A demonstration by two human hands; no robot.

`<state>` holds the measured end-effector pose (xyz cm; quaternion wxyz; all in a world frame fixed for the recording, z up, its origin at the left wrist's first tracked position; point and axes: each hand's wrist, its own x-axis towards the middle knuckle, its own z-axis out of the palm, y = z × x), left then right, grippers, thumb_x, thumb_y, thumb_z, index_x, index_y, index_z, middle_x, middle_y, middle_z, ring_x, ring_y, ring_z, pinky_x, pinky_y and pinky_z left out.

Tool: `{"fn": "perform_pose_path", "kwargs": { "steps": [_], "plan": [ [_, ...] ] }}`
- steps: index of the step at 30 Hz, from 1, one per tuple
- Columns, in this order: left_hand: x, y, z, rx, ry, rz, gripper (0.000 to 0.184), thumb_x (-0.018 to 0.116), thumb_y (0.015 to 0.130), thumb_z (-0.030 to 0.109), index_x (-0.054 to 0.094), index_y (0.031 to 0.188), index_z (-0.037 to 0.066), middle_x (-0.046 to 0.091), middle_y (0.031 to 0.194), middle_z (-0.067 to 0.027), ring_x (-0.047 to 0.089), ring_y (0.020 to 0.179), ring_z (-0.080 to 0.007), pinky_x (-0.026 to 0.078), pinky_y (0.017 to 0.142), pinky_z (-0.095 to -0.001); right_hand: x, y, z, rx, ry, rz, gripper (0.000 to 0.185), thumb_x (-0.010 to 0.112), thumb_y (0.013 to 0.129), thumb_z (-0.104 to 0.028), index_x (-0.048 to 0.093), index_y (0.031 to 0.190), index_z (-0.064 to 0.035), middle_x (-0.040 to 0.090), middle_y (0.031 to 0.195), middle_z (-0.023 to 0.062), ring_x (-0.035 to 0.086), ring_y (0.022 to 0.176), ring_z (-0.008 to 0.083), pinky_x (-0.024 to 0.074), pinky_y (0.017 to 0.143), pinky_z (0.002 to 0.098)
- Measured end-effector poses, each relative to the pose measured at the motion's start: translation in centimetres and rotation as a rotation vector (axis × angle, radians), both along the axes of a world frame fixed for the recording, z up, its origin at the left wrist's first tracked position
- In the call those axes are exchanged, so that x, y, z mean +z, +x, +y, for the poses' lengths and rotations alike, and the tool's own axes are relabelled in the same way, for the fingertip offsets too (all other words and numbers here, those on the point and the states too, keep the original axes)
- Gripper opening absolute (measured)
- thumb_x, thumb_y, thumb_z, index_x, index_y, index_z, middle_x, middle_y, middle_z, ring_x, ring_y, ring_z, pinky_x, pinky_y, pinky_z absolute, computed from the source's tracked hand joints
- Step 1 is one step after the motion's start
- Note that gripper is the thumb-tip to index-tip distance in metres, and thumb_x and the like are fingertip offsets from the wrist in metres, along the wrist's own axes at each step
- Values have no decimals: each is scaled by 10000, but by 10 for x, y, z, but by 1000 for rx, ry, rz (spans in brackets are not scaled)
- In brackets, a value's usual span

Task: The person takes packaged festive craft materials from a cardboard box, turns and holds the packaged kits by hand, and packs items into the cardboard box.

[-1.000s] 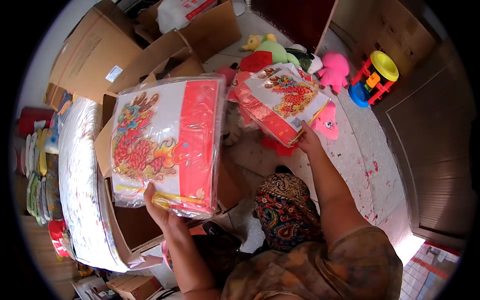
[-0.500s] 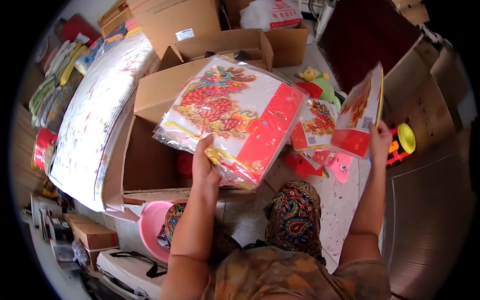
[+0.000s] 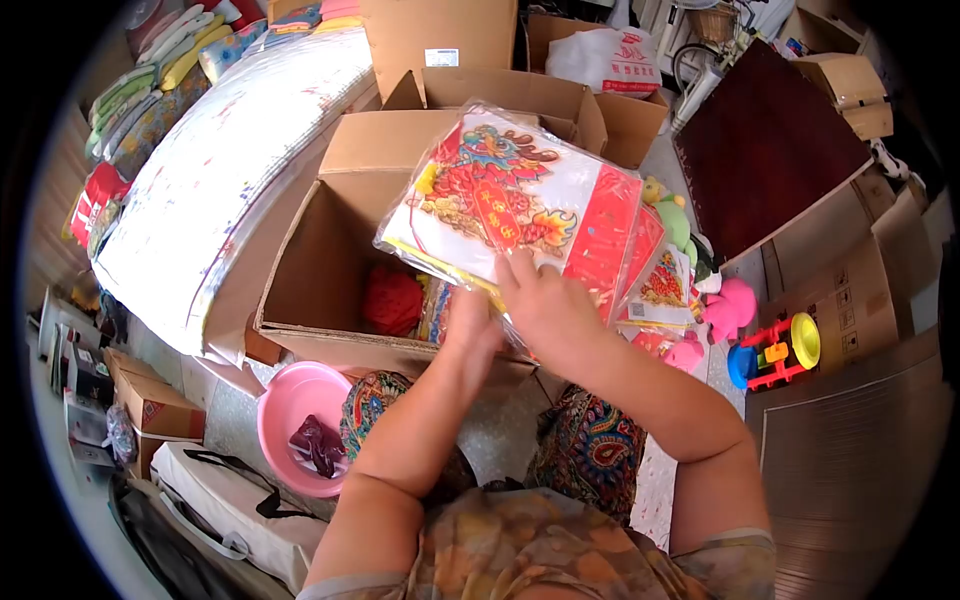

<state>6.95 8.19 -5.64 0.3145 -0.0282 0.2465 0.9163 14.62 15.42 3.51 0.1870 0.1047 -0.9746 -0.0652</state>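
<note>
A stack of dragon-print packets [image 3: 505,200], red and white in clear plastic with a yellow strip along the near edge, is tilted above an open cardboard box [image 3: 330,230]. My left hand [image 3: 468,318] is closed round the near edge of the stack, its fingers mostly hidden beneath. Bent over the same edge, my right hand [image 3: 550,300] has its fingers pressed on the top packet. Inside the box lies a red bundle [image 3: 392,300], with other colourful items partly covered by the stack. Another dragon-print packet [image 3: 665,280] lies on the floor pile to the right.
A pink basin [image 3: 290,400] holding a dark crumpled item stands left of my knees. Soft toys, including a pink one [image 3: 730,308], and a yellow, red and blue plastic toy [image 3: 775,352] are on the right. More cardboard boxes [image 3: 455,40] stand behind, and a white quilted pad [image 3: 230,160] lies left.
My right hand has moved left from the floor pile to the stack, and the packet it held now appears to lie on top. The view has shifted, showing more of the box's inside.
</note>
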Motion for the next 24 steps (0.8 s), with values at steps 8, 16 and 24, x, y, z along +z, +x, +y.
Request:
{"fn": "perform_pose_path", "kwargs": {
  "steps": [8,16,24],
  "plan": [
    [-4,2,-8,-53,-89,85,294,368,835,129,436,1093,6,521,1007,-135,528,904,-244,455,775,-365,2,-7,-17,-74,-37,-213,270,498,676,-28,446,916,84,446,807,145,572,618,261,487,477,329],
    [21,10,-9,-67,-9,82,372,399,864,269,401,1138,18,508,1050,-123,516,954,-252,444,807,-392,23,11,13,178,-424,-222,386,583,700,-94,477,1064,-17,467,963,152,567,727,248,467,577,325],
    [20,8,-9,-51,29,18,416,430,862,269,380,1189,18,480,1153,-126,502,1015,-251,447,831,-385,-4,40,95,-329,-1284,628,640,654,715,-154,316,1250,-58,286,1250,152,385,1099,245,385,871,322]
  ]
}}
